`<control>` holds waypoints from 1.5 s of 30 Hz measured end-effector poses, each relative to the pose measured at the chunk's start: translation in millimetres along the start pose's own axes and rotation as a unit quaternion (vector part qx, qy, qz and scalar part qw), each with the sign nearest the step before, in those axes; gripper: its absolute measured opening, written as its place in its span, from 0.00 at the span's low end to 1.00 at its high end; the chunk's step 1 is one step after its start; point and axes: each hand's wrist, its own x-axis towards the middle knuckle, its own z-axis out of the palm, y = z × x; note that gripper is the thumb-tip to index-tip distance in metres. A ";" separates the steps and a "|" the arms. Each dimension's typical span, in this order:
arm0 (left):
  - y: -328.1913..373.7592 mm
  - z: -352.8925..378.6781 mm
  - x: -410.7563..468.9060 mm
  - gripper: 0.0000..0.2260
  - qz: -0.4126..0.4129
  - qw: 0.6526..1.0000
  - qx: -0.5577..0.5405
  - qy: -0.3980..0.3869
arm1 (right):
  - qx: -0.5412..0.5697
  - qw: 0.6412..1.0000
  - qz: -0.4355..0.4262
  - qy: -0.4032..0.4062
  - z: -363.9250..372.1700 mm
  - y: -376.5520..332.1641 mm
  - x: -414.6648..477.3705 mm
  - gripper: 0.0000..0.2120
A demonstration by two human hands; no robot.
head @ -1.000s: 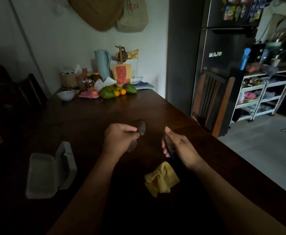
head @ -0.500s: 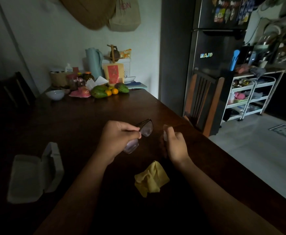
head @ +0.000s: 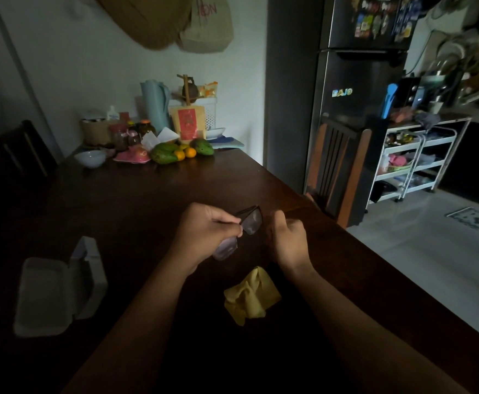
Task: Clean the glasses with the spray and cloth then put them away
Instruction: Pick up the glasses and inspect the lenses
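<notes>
Two risks face you: your left hand (head: 204,231) pinches the glasses (head: 239,231) by the bridge, smudging lenses, and your right hand (head: 288,237), fisted at their 3 o'clock, probably hides the spray. Cloth (head: 249,298) lies at 6 o'clock.

On the table (head: 147,200), the open case (head: 53,291) lies at the left and the cloth (head: 251,298) near the front, between the forearms. The glasses (head: 239,231) sit above the cloth in the left hand (head: 204,231), with the right hand (head: 288,240) just beside them, perhaps closed on something. Fruit (head: 175,153) and a bowl (head: 90,158) stand at the table's far end.
</notes>
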 end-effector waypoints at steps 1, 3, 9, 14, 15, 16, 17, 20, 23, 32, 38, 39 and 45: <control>0.1 -0.8 0.2 0.06 -0.002 1.000 -0.002 0.002 | -0.005 1.000 0.007 -0.004 -1.1 -0.1 -0.8 0.24; 0.5 -3.1 0.4 0.06 -0.003 1.000 -0.005 0.004 | 0.003 1.000 0.022 -0.022 -4.4 -0.9 -2.4 0.25; 1.1 -10.3 1.8 0.07 -0.029 0.997 -0.067 0.028 | 0.039 0.988 -0.010 -0.146 -4.2 -8.2 -15.6 0.30; -1.6 -10.2 3.5 0.09 -0.048 0.992 -0.109 0.048 | 0.061 0.980 -0.020 -0.190 7.0 -9.1 -20.8 0.26; -1.7 -9.4 3.6 0.09 -0.052 0.990 -0.118 0.051 | 0.061 0.980 -0.021 -0.187 8.6 -7.3 -20.0 0.26; -1.7 -8.6 3.8 0.09 -0.056 0.989 -0.127 0.055 | 0.059 0.981 -0.025 -0.184 10.4 -5.9 -19.1 0.26; -1.5 -7.8 4.1 0.08 -0.059 0.987 -0.136 0.059 | 0.058 0.981 -0.029 -0.182 11.8 -4.4 -18.1 0.27; -0.9 -5.4 5.0 0.07 -0.058 0.985 -0.148 0.064 | 0.041 0.983 -0.035 -0.173 15.3 -2.8 -16.3 0.24; -1.7 -3.0 5.2 0.07 -0.057 0.986 -0.145 0.065 | 0.005 0.986 -0.052 -0.157 16.3 0.3 -14.4 0.24; -4.5 -8.5 2.5 0.07 -0.046 0.994 -0.095 0.035 | 0.041 0.986 -0.028 -0.159 11.1 -3.5 -21.1 0.26; -9.4 -20.3 3.1 0.08 -0.050 0.999 0.015 0.016 | 0.027 0.979 -0.039 -0.199 0.5 -5.9 -17.9 0.35; -10.3 -22.6 3.4 0.08 -0.046 0.999 0.027 0.012 | 0.021 0.979 -0.038 -0.202 -1.5 -6.1 -16.3 0.34; -17.3 -37.1 6.5 0.08 -0.045 0.995 0.084 -0.018 | 0.026 0.976 -0.012 -0.217 -6.9 -3.4 -8.3 0.29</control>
